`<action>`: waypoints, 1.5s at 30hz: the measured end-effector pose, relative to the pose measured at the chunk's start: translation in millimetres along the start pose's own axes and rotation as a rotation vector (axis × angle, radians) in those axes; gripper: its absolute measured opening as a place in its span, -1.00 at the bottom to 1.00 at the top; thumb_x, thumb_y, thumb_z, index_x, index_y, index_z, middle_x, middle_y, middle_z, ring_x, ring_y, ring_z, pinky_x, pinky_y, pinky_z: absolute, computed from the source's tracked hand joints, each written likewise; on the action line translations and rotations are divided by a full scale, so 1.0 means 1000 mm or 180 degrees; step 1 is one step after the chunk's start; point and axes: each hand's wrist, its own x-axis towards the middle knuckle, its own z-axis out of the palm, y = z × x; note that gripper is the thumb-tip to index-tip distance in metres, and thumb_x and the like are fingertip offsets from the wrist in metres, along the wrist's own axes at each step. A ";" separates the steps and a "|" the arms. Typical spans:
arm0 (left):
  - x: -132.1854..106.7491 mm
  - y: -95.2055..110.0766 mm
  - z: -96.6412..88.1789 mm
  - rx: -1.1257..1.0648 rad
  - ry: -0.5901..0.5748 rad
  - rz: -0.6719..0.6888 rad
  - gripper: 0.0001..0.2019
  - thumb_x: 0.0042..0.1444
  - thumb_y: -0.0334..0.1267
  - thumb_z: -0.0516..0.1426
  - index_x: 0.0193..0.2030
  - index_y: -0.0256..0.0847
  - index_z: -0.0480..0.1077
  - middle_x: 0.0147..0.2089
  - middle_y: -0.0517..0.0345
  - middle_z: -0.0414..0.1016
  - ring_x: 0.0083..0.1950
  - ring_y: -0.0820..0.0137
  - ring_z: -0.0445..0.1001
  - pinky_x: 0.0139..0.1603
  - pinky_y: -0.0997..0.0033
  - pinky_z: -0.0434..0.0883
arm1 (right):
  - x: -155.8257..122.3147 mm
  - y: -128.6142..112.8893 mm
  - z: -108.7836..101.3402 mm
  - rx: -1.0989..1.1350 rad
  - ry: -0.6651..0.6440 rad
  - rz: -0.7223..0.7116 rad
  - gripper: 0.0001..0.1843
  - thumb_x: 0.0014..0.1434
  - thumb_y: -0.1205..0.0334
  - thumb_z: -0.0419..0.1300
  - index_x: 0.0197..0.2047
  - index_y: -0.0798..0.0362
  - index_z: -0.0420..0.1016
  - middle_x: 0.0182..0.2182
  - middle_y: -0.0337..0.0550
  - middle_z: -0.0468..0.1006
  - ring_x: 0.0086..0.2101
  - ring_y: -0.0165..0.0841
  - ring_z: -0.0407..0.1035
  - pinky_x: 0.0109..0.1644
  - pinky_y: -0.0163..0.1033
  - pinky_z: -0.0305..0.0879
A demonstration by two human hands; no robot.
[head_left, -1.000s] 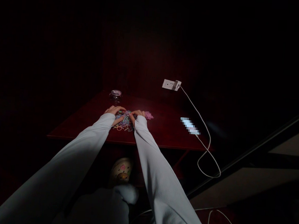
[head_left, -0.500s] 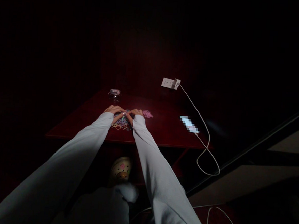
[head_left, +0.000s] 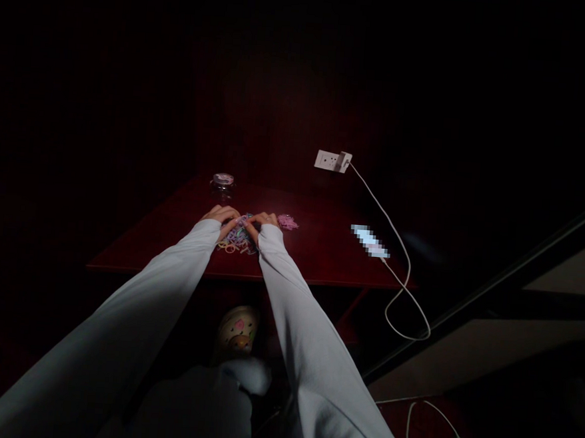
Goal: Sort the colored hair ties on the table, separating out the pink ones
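A loose pile of small pastel elastic bands [head_left: 241, 240] lies on the dark red table, with a yellow ring-shaped one at its near edge. My left hand [head_left: 221, 215] is over the pile's left side, thumb and fingers bent together at the bands. From the other side my right hand [head_left: 264, 221] reaches in, its fingers curled and its tips close to the left ones. What sits between the fingertips of each hand is too small to make out. A separate heap of pink bands [head_left: 287, 223] lies just right of my right hand.
Behind my left hand stands a clear round container [head_left: 223, 181]. A lit phone [head_left: 370, 241] lies to the right on the table [head_left: 314, 264], its white cable [head_left: 390, 219] running to a wall socket [head_left: 326, 160]. Below the table's front edge is a pale clog [head_left: 239, 325].
My fingertips have shifted slightly apart, and more of the bands between them shows. The pink heap and the container stay put; the whole view has moved a little.
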 end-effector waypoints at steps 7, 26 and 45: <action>0.003 -0.006 0.007 0.0024 0.0059 -0.0120 -0.66 0.48 -0.03 -0.02 -0.13 -0.07 0.54 0.04 0.06 0.67 0.00 0.19 0.49 0.17 0.20 0.43 | 0.000 0.001 -0.001 -0.0133 -0.0071 0.0045 -0.82 0.48 0.12 0.29 -0.15 -0.06 0.70 -0.12 -0.15 0.65 0.00 -0.23 0.39 0.18 -0.13 0.36; 0.002 0.001 0.001 -0.0168 -0.0019 0.0031 -0.65 0.46 -0.01 0.01 -0.12 -0.09 0.57 0.07 0.04 0.67 0.04 0.20 0.54 0.22 0.17 0.43 | -0.003 -0.004 -0.002 -0.0088 -0.0087 -0.0010 -0.78 0.49 0.00 0.28 -0.06 -0.11 0.72 -0.08 -0.17 0.67 0.03 -0.24 0.40 0.21 -0.13 0.37; 0.005 -0.004 0.006 -0.0256 0.0027 -0.0036 -0.65 0.43 -0.02 0.04 -0.20 -0.09 0.58 0.01 0.06 0.73 0.06 0.20 0.61 0.25 0.19 0.45 | 0.000 -0.001 -0.004 -0.0083 0.0051 0.0197 -0.79 0.49 0.13 0.27 -0.13 -0.07 0.74 -0.12 -0.17 0.67 0.00 -0.25 0.42 0.17 -0.17 0.33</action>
